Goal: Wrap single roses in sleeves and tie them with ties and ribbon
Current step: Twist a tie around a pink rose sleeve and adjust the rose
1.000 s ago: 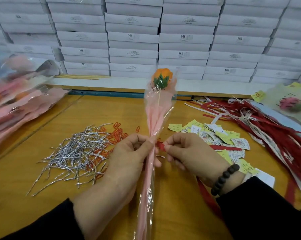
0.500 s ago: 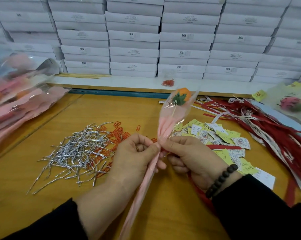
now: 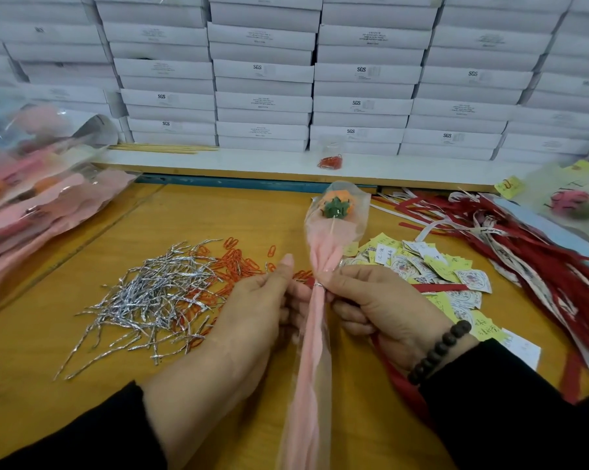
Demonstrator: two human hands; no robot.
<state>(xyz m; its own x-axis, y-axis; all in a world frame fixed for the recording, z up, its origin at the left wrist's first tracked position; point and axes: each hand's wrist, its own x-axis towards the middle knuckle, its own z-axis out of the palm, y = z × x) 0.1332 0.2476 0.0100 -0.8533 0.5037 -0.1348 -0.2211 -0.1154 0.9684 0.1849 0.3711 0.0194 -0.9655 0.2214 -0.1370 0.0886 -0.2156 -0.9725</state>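
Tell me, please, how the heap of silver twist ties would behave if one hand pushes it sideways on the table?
The silver twist ties look thin and light, so they would probably slide easily on the smooth wooden table. They lie tangled and crossed, so several may drag along as a clump while loose ones at the edge scatter. Many are already bent, so they likely deform rather than spring back.

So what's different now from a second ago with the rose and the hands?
The sleeved rose has tipped from upright to leaning right, its head lower over the table. The right hand has closed in on the sleeve's gathered neck, and the left hand has opened its thumb, though its fingers behind the sleeve are hidden. The silver ties, paper tags and ribbons lie unchanged.
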